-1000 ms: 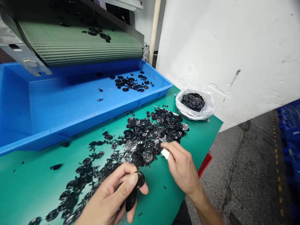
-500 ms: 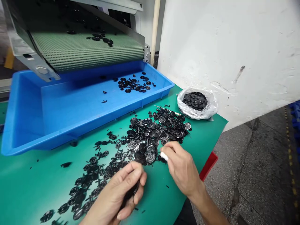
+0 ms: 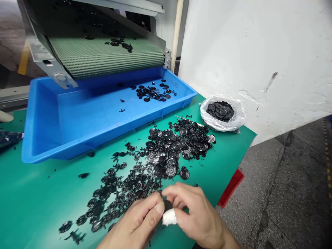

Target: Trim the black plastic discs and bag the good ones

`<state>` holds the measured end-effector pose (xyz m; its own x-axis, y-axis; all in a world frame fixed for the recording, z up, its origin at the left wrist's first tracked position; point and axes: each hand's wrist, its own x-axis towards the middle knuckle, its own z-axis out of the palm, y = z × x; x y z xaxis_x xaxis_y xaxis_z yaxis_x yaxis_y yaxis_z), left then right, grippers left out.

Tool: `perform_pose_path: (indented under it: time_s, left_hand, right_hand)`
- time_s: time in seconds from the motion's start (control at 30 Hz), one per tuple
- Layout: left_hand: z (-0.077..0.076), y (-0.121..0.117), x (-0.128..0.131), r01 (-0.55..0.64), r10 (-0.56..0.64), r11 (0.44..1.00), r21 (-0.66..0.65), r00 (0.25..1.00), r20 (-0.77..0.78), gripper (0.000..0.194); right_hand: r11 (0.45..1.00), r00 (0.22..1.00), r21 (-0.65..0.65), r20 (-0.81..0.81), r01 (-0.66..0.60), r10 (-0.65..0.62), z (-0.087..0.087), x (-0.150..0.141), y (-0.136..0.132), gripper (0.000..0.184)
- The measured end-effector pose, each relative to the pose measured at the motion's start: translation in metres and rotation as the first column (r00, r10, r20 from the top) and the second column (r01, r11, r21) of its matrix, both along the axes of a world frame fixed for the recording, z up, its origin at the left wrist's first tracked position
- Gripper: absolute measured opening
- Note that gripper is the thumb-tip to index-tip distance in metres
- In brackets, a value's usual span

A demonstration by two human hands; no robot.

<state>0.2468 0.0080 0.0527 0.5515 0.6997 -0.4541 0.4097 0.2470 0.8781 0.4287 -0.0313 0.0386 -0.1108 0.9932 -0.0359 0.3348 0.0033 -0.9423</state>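
Has drawn right hand (image 3: 198,215) from parts heap (image 3: 176,145) to the black disc (image 3: 167,205) pinched in left hand (image 3: 140,218); cannot tell right grip; apparently turning to two-handed handling.

Green table (image 3: 52,193) carries blue tray (image 3: 85,114), black parts (image 3: 176,145), bag (image 3: 219,126).

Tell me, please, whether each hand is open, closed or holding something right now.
Left hand: closed, holding a black disc by its thumb.
Right hand: fingers curled at the disc; whether it grips cannot be told.
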Motion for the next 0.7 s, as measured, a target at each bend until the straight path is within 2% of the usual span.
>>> perform_pose_path:
  time_s: [0.1, 0.2, 0.27, 0.3, 0.37, 0.43, 0.5, 0.53, 0.63, 0.7]
  left_hand:
    - [0.001, 0.004, -0.007, 0.113, -0.110, 0.991, 0.077, 0.993, -0.046, 0.038]
    - [0.003, 0.009, -0.012, 0.273, -0.273, 0.962, 0.014, 0.962, 0.008, 0.037]
    - [0.004, 0.012, -0.013, 0.326, -0.323, 0.945, -0.036, 0.943, 0.081, 0.038]
    - [0.004, 0.013, -0.012, 0.318, -0.311, 0.946, -0.056, 0.944, 0.108, 0.038]
    - [0.003, 0.014, -0.010, 0.257, -0.240, 0.961, -0.102, 0.958, 0.155, 0.038]
    - [0.000, 0.016, -0.009, 0.147, -0.103, 0.970, -0.193, 0.969, 0.224, 0.036]
    - [-0.004, 0.019, -0.008, 0.064, 0.044, 0.940, -0.335, 0.951, 0.306, 0.036]
    - [-0.005, 0.021, -0.008, 0.023, 0.126, 0.913, -0.406, 0.933, 0.337, 0.036]
    - [-0.009, 0.026, -0.007, -0.080, 0.332, 0.834, -0.546, 0.863, 0.380, 0.029]
    - [-0.009, 0.027, -0.006, -0.104, 0.403, 0.802, -0.589, 0.822, 0.403, 0.023]
  right_hand:
    - [0.987, 0.998, -0.161, -0.054, -0.021, 0.013, 0.000, -0.006, 0.000, 0.029]
    - [0.937, 0.976, -0.348, -0.216, -0.039, -0.040, 0.000, -0.012, -0.001, 0.018]
    - [0.913, 0.946, -0.394, -0.321, -0.104, -0.031, -0.001, -0.013, -0.001, 0.013]
    - [0.919, 0.940, -0.373, -0.341, -0.128, -0.008, -0.002, -0.012, -0.001, 0.011]
    - [0.971, 0.976, -0.234, -0.218, -0.058, 0.006, -0.003, -0.007, 0.003, 0.013]
    - [0.995, 0.990, 0.013, 0.098, 0.097, -0.098, -0.004, -0.001, 0.010, 0.019]
    - [0.968, 0.908, 0.209, 0.364, 0.139, -0.209, -0.007, 0.004, 0.017, 0.029]
    - [0.961, 0.874, 0.247, 0.432, 0.123, -0.223, -0.009, 0.006, 0.021, 0.034]
    - [0.957, 0.863, 0.282, 0.464, 0.071, -0.201, -0.014, 0.007, 0.028, 0.034]
    - [0.946, 0.876, 0.314, 0.428, 0.087, -0.223, -0.017, 0.007, 0.029, 0.032]
